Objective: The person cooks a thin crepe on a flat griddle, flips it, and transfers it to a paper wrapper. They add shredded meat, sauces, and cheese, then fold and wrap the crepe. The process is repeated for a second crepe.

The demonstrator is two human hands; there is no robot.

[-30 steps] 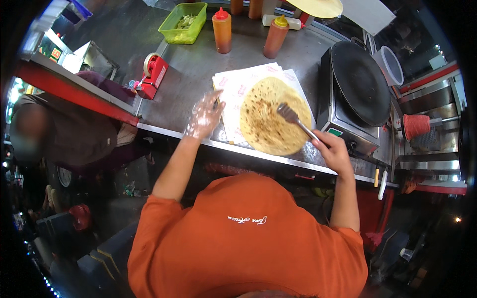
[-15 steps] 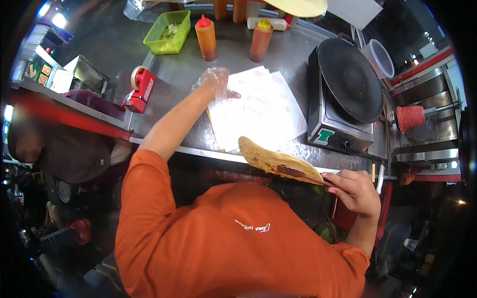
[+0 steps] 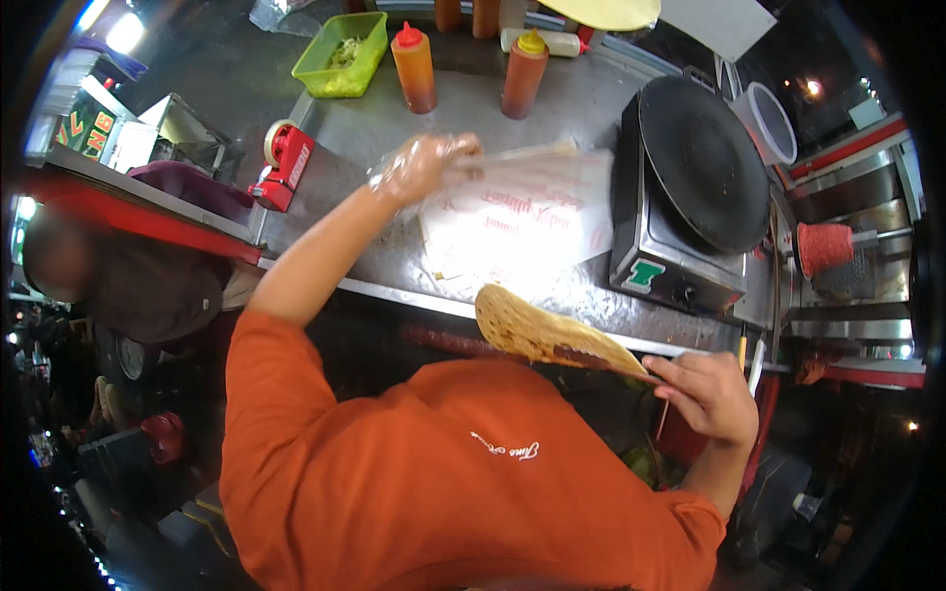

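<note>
Wearing a clear plastic glove, my left hand (image 3: 424, 167) is closed on the far left edge of a printed white wrapping paper (image 3: 512, 212), which is partly raised off the steel counter (image 3: 365, 256). More paper shows beneath it. My right hand (image 3: 711, 394) grips dark brown tongs (image 3: 591, 360) with a scalloped end, at the lower right. A folded browned flatbread (image 3: 542, 328) is held in them, in the air just in front of the counter's near edge. The fold hides part of the tongs.
A black round griddle (image 3: 702, 163) sits at the right. Two sauce bottles (image 3: 415, 74), (image 3: 524, 74) stand at the back beside a green tub (image 3: 340, 59) of shredded vegetables. A red tape dispenser (image 3: 286, 165) is at the left. Beyond the counter's left end is another person (image 3: 148, 286).
My left hand has moved up and right, lifting the paper's far edge off the counter. The flatbread has tilted slightly and my right hand has dropped a little.
</note>
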